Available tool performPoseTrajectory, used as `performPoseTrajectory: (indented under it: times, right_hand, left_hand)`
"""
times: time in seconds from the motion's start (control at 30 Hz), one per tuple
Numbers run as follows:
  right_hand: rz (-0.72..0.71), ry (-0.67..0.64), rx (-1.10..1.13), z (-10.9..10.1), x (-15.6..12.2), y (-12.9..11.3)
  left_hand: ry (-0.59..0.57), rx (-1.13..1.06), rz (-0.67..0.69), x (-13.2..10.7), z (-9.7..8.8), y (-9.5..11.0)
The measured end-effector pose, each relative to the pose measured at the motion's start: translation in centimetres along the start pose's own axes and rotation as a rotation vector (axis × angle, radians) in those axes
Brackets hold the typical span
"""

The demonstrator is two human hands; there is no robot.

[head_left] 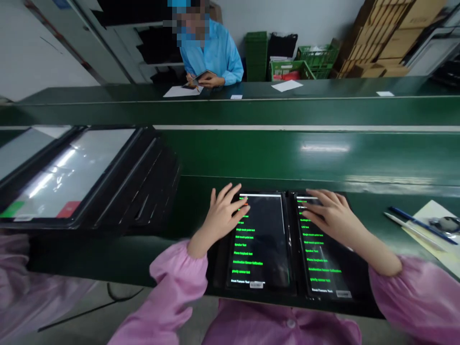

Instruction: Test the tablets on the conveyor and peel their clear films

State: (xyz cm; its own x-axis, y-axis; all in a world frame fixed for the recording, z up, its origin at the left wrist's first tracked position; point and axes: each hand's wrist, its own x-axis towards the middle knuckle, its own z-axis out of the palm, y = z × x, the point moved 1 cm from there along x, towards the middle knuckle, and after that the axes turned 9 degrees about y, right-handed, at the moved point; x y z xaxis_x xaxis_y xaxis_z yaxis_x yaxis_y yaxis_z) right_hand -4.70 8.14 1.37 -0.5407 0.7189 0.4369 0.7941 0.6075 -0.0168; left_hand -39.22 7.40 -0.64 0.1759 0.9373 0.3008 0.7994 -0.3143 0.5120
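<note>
Two black tablets lie side by side on the green bench before me, each screen lit with a list of mostly green text lines. Over the upper left corner of the left tablet is my left hand, its fingers spread and fingertips at the top lines. My right hand reaches across the upper part of the right tablet, fingers stretched out and holding nothing. That hand and forearm hide part of its screen. Each tablet has a small white label on its lower edge.
Stacked tablets stand at left, beside a pink sleeve. Pens lie on papers at right. Across the bench, a person in blue holds a device. Green crates and cardboard boxes stand behind.
</note>
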Motion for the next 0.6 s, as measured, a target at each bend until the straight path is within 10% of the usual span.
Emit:
performPoseTrajectory:
  times: [0.2, 0.6]
  right_hand:
    - [-0.017, 0.051, -0.006, -2.3, -2.1, 0.3]
    - [0.004, -0.014, -0.016, 0.7, -0.7, 1.4]
  left_hand:
    - [0.058, 0.006, 0.024, -2.2, -1.5, -0.6]
    - [0.01, 0.059, 0.075, 0.0, 1.1, -0.5]
